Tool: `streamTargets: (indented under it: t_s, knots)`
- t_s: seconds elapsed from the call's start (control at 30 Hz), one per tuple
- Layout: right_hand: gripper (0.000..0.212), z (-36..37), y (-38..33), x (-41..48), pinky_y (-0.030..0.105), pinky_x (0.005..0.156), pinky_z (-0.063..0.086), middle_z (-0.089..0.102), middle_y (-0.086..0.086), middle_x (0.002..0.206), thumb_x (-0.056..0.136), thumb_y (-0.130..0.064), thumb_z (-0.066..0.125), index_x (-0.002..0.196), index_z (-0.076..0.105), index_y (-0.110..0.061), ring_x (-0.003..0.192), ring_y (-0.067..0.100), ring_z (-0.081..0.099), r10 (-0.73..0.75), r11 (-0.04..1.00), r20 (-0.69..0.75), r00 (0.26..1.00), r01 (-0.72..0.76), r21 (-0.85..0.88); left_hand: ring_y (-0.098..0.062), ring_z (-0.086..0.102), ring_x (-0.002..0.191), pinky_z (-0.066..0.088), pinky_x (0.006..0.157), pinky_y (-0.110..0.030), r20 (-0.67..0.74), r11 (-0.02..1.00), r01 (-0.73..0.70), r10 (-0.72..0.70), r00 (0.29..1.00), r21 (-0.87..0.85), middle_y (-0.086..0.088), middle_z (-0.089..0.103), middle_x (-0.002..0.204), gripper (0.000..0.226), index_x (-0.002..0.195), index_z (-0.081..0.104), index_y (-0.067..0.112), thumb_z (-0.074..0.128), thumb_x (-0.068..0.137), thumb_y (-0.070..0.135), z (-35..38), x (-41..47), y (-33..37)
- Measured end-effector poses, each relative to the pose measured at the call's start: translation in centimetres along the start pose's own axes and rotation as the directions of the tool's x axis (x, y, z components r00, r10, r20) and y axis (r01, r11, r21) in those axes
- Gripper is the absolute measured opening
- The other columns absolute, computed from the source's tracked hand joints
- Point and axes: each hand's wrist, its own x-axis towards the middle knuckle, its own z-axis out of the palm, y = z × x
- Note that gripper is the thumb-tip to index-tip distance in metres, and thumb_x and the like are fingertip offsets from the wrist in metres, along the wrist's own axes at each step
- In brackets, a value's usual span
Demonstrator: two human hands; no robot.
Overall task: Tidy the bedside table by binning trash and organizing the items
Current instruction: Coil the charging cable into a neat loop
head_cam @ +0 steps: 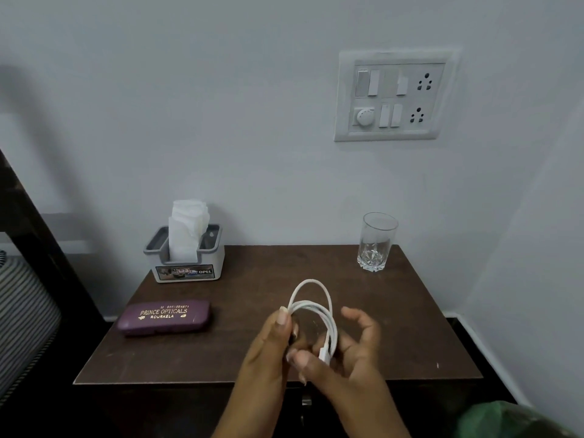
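a dark brown surface (189,358) filled the middle of the frame, its front edge low in the frame, with bare room across its centre and right. above its lower centre, a coiled white cable (316,306) was held in both hands: the left hand (268,352) kept a pinching grip on the loop, and the right hand (347,358) gripped the plug end. a purple spectacle case (164,317) lay at left, a tissue holder (186,257) at upper left and a glass (376,243) at upper right, all apart from the hands.

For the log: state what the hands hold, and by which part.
A coiled cable: left hand pinches the loop's left side, right hand grips its bottom, by the plug.
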Motion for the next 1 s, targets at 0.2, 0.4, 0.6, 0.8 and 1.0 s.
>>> streamTargets:
  t_s: [0.2,0.4,0.6,0.8,1.0]
  knots:
    - [0.025,-0.9,0.8,-0.2,0.010,0.058,0.047,0.070,-0.004,0.077,0.076,-0.010,0.072,0.076,0.050,-0.021,0.066,0.006,0.067,-0.312,0.862,-0.115,0.943,0.230,-0.452,-0.010,0.042,0.047,0.043,0.060,-0.025,-0.015,0.990,-0.139,0.139,0.990,0.013,0.005,0.041,0.051,0.043,0.060,0.055,0.025,0.066,0.063,0.067,0.0,-0.3,-0.7]
    - [0.006,-0.7,1.5,-0.1,0.001,0.061,0.043,0.057,-0.010,0.079,0.080,-0.029,0.059,0.082,0.063,-0.025,0.068,-0.008,0.057,-0.735,0.388,0.048,0.676,0.478,-0.788,-0.010,0.040,0.040,0.039,0.061,-0.033,-0.033,0.982,-0.128,0.125,0.992,-0.140,0.006,0.038,0.048,0.035,0.054,0.052,0.023,0.073,0.059,0.050,0.1,0.6,-0.1]
    - [0.020,-1.2,1.5,-0.4,0.017,0.069,0.048,0.071,-0.001,0.087,0.092,-0.019,0.052,0.090,0.072,-0.015,0.075,0.007,0.065,-0.826,-0.034,0.321,0.463,0.528,-0.848,-0.008,0.036,0.032,0.043,0.041,-0.020,-0.121,0.930,-0.012,-0.035,0.992,-0.368,0.005,0.035,0.042,0.040,0.062,0.045,0.014,0.070,0.065,0.045,0.3,0.9,0.7]
    - [0.020,-1.4,1.8,-2.1,0.008,0.070,0.046,0.070,-0.018,0.090,0.088,-0.017,0.055,0.089,0.073,-0.024,0.081,-0.003,0.060,-0.767,-0.143,0.451,0.456,0.564,-0.813,-0.005,0.036,0.037,0.057,0.055,-0.027,-0.151,0.796,-0.022,-0.088,0.985,-0.605,0.007,0.034,0.047,0.026,0.067,0.042,0.017,0.049,0.083,0.036,-0.2,1.1,1.0]
    - [0.046,0.8,1.7,-1.7,0.020,0.064,0.053,0.068,-0.005,0.084,0.046,-0.056,0.083,0.074,0.066,-0.024,0.070,0.005,0.065,-0.370,0.911,-0.079,0.926,0.345,-0.226,-0.007,0.038,0.037,0.043,0.039,-0.018,-0.095,0.809,-0.029,-0.033,0.995,-0.587,0.005,0.036,0.048,0.052,0.064,0.047,0.016,0.089,0.044,0.040,0.2,0.9,0.4]
